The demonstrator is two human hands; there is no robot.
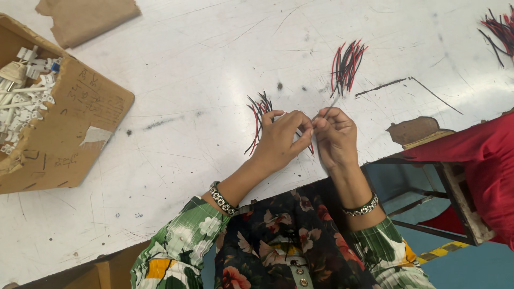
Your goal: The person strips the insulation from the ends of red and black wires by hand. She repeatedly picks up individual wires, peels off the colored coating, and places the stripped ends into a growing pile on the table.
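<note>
We hold both hands close together over the near part of the white worktop (176, 69), fingertips meeting. Our left hand (281, 140) closes its fingers around a small bunch of red and black wires (256, 122) that fans out to the left and behind it. Our right hand (334, 136) pinches a single thin wire (327, 106) between thumb and forefinger; its free end points up toward the far side. We judge the step in hand to be working one wire at the fingertips, though its tip is too small to make out. The next move calls for a steady pinch and fine alignment. A second wire bundle (347, 65) lies just beyond our hands. At far left sits a cardboard box (69, 139) of small white plastic parts (24, 91).
</note>
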